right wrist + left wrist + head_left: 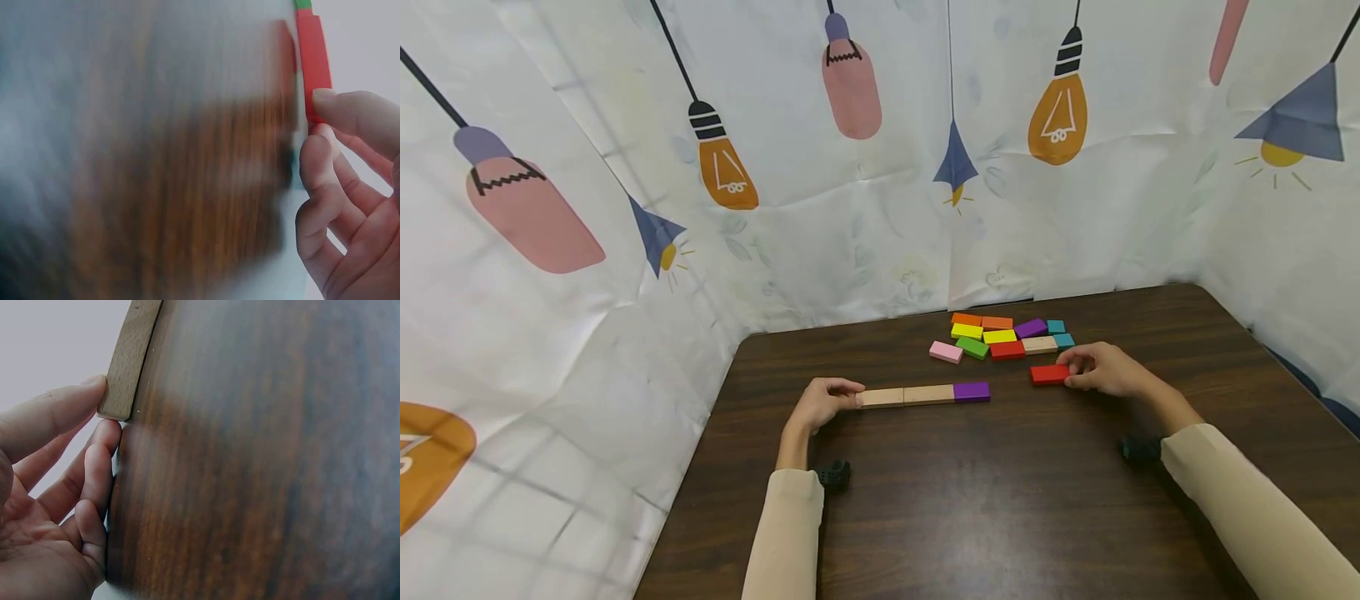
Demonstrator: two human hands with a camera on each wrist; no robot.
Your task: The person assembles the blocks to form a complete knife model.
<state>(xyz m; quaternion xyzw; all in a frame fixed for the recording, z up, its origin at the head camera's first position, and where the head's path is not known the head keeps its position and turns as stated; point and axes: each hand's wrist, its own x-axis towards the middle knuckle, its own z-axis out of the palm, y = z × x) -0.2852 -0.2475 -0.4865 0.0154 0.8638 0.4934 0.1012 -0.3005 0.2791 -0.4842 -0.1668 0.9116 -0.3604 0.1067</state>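
My left hand pinches the left end of a plain wooden block, thumb on its near side in the left wrist view. A second plain wooden block and a purple block continue the row end to end to the right. Over the right part of the table, my right hand grips a red block by its right end between thumb and fingers. The right wrist view shows the thumb on this red block, tilted slightly. Whether it touches the table I cannot tell.
Behind the right hand lies a cluster of coloured blocks, with a pink block, a green block, another red block and several more. The brown wooden table reaches back to a printed white curtain.
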